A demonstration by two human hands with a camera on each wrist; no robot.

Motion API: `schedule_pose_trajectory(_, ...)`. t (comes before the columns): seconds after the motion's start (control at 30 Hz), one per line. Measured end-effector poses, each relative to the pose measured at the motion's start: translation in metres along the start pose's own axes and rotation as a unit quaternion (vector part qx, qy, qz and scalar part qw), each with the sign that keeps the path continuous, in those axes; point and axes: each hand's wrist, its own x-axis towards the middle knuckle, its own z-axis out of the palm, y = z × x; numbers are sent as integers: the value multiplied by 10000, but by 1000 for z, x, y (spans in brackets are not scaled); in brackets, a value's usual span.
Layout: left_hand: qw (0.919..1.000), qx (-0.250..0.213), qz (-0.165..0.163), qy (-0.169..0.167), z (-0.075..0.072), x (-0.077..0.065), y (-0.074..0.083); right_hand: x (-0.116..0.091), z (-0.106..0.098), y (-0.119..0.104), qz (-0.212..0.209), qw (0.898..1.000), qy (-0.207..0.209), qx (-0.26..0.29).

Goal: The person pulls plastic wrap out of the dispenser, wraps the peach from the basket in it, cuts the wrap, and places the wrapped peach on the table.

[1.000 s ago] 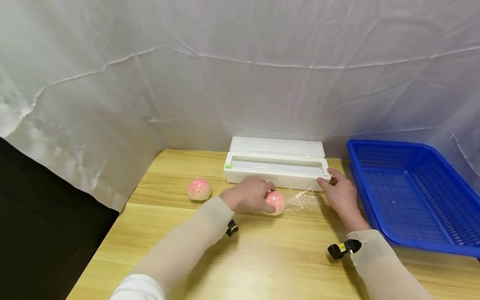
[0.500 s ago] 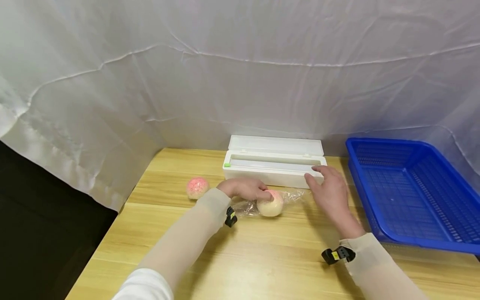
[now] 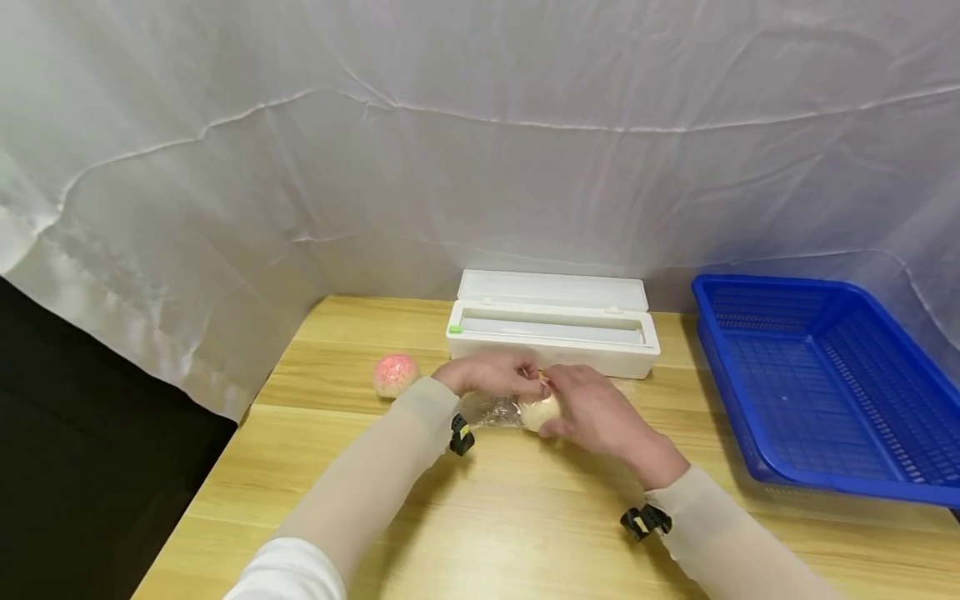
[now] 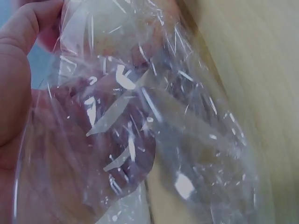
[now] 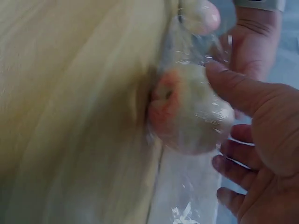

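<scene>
A peach point(image 3: 540, 414), pink and cream, lies wrapped in clear plastic film point(image 3: 489, 410) on the table, in front of a white cling film box point(image 3: 600, 360). My left hand point(image 3: 491, 373) holds the peach from the left and top. From the right, my right hand point(image 3: 600, 412) curls its thumb and fingers about the same peach. Crinkled film point(image 4: 140, 102) covers much of the left wrist view and lies over the left palm. In the right wrist view the wrapped peach point(image 5: 194, 112) shows its stem hollow, with the thumb on the film.
A second peach point(image 3: 396, 376) sits left of my left hand. The box's lid point(image 3: 553, 289) stands open at the back, with a roll inside and a green slider point(image 3: 455, 330). A blue basket point(image 3: 776, 467) stands at the right. Grey cloth point(image 3: 480, 192) hangs behind.
My right hand has left the box's right end and moved left onto the peach. The peach has turned under my left hand, and film now shows on its left side.
</scene>
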Motion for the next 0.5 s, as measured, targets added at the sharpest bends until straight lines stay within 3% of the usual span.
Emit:
schedule_pose_trajectory(0.13,9998,178,20,-24,1,-2,1,3,9,1,-36,9998,-128,-112)
schedule_pose_trajectory(0.23,9998,83,-40,171,0,-9,-3,4,12,5,-12,9997,-221,-113)
schedule_pose_trajectory(0.37,9954,-346,-130,885,-3,-28,-14,5,14,9,189,9992,-345,1)
schedule_pose_trajectory(0.5,9818,-1002,-244,1598,-3,-49,-29,5,14,14,433,9982,-384,127)
